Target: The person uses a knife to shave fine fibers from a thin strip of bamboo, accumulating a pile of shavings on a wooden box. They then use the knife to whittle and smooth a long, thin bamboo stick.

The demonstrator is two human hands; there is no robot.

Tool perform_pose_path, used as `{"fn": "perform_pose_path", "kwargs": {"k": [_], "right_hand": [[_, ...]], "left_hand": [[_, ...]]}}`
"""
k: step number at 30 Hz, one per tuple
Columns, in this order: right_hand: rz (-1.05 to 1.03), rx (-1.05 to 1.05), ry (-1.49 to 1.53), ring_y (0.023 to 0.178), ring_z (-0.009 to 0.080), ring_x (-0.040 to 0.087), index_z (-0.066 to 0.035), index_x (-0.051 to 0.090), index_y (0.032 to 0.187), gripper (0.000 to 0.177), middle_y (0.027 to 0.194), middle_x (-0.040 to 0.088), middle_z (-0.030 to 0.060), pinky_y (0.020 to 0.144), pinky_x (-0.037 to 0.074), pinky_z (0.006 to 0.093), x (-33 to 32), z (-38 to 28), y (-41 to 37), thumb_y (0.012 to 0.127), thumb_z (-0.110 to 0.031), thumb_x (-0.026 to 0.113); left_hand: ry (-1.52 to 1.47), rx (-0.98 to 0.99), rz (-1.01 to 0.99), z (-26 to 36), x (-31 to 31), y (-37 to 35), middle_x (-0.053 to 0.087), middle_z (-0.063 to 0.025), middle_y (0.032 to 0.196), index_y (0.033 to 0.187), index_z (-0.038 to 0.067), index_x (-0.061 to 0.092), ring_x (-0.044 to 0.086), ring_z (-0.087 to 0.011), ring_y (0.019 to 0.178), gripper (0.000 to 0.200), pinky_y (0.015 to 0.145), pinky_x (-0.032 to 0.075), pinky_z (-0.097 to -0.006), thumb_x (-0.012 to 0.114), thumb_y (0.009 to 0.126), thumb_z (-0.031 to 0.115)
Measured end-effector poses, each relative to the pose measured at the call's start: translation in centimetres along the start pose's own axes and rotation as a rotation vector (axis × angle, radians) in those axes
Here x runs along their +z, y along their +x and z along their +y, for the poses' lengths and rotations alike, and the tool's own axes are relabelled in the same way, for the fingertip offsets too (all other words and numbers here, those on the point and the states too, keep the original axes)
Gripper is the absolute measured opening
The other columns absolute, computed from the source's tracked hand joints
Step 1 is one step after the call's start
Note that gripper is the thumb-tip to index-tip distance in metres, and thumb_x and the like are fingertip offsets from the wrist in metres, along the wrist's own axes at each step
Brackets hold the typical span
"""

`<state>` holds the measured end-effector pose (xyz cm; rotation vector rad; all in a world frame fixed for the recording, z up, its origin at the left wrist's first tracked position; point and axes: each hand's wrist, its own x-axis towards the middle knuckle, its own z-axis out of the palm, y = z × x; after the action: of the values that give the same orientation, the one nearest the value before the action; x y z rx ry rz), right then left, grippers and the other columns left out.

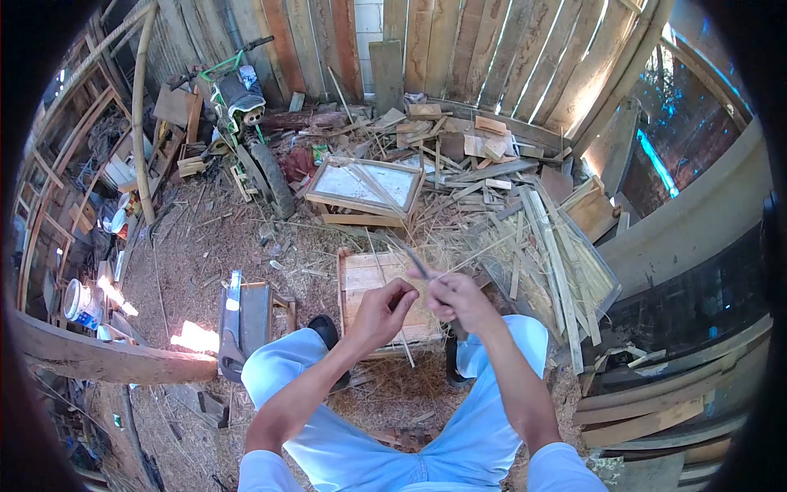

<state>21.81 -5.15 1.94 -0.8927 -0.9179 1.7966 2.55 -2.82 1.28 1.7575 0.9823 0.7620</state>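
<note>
My right hand (461,302) is closed around a knife (420,266), its dark narrow blade pointing up and forward to the left. Just left of it, the fingers of my left hand (384,310) are pinched together. A thin wooden strip (407,348) shows above and below those fingers, and they close on it. Another pale strip (496,248) slants up and right behind my right hand. Under both hands, between my knees, sits a shallow wooden box (361,275) with a pale board surface.
A wooden frame with a whitish panel (369,182) lies ahead. Scrap wood (484,148) is heaped against the plank wall. A green motorbike (246,115) stands front left, a dark seat (246,316) by my left knee. Long slats (553,262) lie to the right.
</note>
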Motion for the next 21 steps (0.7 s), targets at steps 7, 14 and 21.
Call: {"fn": "perform_pose_path", "kwargs": {"k": [7, 14, 21], "right_hand": [[-0.059, -0.002, -0.06, 0.051, 0.0003, 0.037, 0.004, 0.055, 0.111, 0.034, 0.072, 0.05, -0.0033, 0.042, 0.026, 0.0156, 0.1, 0.0, 0.4, 0.095, -0.026, 0.053], [0.049, -0.034, -0.018, 0.052, 0.0006, 0.038, 0.006, 0.055, 0.108, 0.033, 0.071, 0.05, -0.0027, 0.043, 0.029, 0.0154, -1.4, -0.9, -0.3, 0.095, -0.025, 0.053], [0.126, -0.073, 0.071, 0.051, 0.0012, 0.037, 0.005, 0.053, 0.108, 0.033, 0.071, 0.048, -0.0028, 0.043, 0.03, 0.0156, -2.7, -1.4, -0.6, 0.095, -0.025, 0.052]], "left_hand": [[0.06, 0.181, 0.078, 1.0, 0.1, 0.3, 0.055, -0.0059, 0.063, 0.093, -0.002, 0.06, 0.045, -0.0087, 0.053, 0.01, 0.049, 0.037, -0.0249, 0.059, 0.089, 0.007], [0.155, 0.246, 0.069, 1.5, -0.4, 0.0, 0.06, -0.0138, 0.067, 0.09, 0.0, 0.061, 0.058, -0.018, 0.055, 0.006, 0.051, 0.044, -0.0296, 0.06, 0.086, 0.004], [0.307, 0.324, 0.067, 0.5, -0.8, -0.4, 0.061, -0.0146, 0.071, 0.091, 0.002, 0.059, 0.062, -0.0299, 0.06, 0.007, 0.052, 0.047, -0.0341, 0.06, 0.084, 0.002]]}}
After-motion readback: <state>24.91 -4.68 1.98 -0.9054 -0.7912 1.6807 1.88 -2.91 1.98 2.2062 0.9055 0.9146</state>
